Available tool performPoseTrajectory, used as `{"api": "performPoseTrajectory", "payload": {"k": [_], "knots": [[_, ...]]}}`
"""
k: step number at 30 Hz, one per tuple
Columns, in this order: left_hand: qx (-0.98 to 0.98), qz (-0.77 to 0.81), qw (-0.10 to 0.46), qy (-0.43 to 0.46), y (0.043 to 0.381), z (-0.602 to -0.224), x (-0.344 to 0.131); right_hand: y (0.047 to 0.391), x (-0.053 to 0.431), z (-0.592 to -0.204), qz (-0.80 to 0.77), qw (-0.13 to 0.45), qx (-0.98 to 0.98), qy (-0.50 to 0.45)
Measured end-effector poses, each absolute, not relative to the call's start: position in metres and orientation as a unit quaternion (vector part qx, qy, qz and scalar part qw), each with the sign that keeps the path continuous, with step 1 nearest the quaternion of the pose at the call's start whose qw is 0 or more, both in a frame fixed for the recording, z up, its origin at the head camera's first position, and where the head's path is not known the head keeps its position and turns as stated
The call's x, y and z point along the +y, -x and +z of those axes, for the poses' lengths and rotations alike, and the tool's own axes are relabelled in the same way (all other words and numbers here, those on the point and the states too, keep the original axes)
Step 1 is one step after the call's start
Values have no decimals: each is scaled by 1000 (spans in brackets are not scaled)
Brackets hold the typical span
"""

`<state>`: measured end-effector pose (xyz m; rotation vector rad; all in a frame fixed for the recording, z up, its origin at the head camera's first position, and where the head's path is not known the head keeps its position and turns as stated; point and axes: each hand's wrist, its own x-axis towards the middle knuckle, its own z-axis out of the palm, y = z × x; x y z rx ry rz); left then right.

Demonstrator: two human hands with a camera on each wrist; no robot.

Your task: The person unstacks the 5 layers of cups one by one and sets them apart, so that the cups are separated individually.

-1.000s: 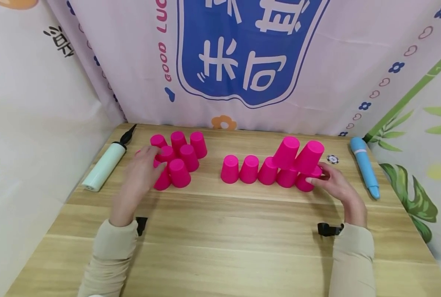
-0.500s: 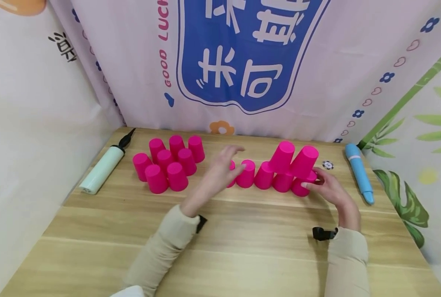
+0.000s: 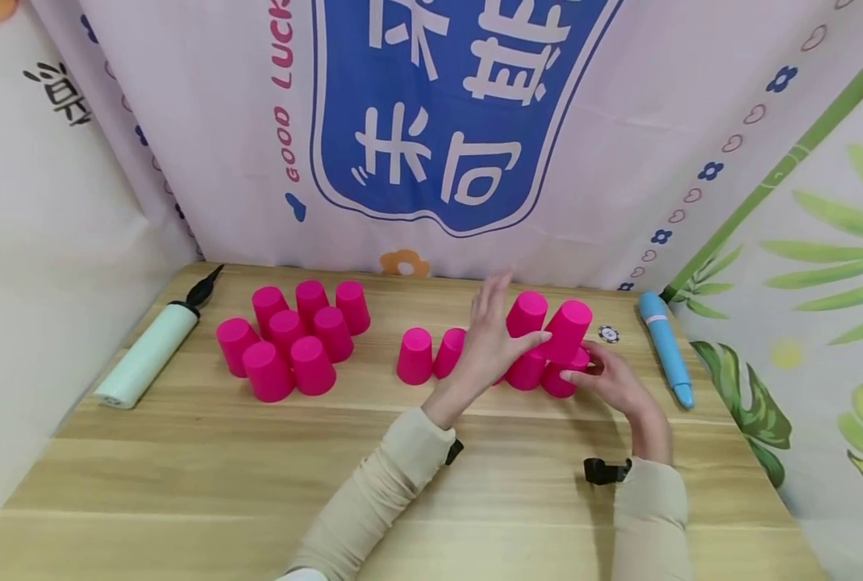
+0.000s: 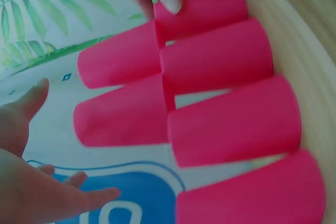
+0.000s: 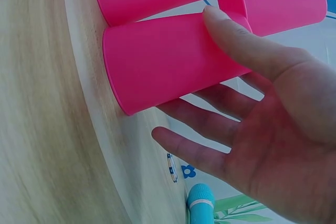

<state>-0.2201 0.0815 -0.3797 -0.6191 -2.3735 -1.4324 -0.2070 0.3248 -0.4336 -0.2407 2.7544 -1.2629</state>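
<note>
Several upside-down pink plastic cups [image 3: 415, 357] stand in a row, with two upper cups [image 3: 527, 311] [image 4: 123, 114] resting across the right part of it. The right hand [image 3: 618, 386] holds the rightmost bottom cup [image 5: 163, 61], its thumb on the near side and fingers behind. The left hand [image 3: 484, 347] is raised in front of the row beside the left upper cup, covering part of the bottom row in the head view. In the left wrist view its thumb and fingers [image 4: 97, 199] are spread, with nothing between them.
A cluster of several upside-down pink cups [image 3: 286, 331] stands at the left. A pale green hand pump [image 3: 148, 355] lies along the left edge. At the right are a blue pen-shaped object [image 3: 665, 347] and a small round chip [image 3: 609, 333]. A printed cloth [image 3: 243, 202] hangs behind.
The left hand has moved right from the cup cluster, past the left end of the row, to the upper cups. The right hand keeps its hold. The head view has shifted slightly.
</note>
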Motion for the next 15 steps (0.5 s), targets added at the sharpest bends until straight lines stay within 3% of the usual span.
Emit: {"api": "performPoseTrajectory", "payload": {"k": [6,15], "knots": [[-825,-531,104,162,227,-389,90,207,320,-437,-413,52,906,73],[-824,-531,109,163,239,-399,97,206,320,-435,-412,55,908,54]]}}
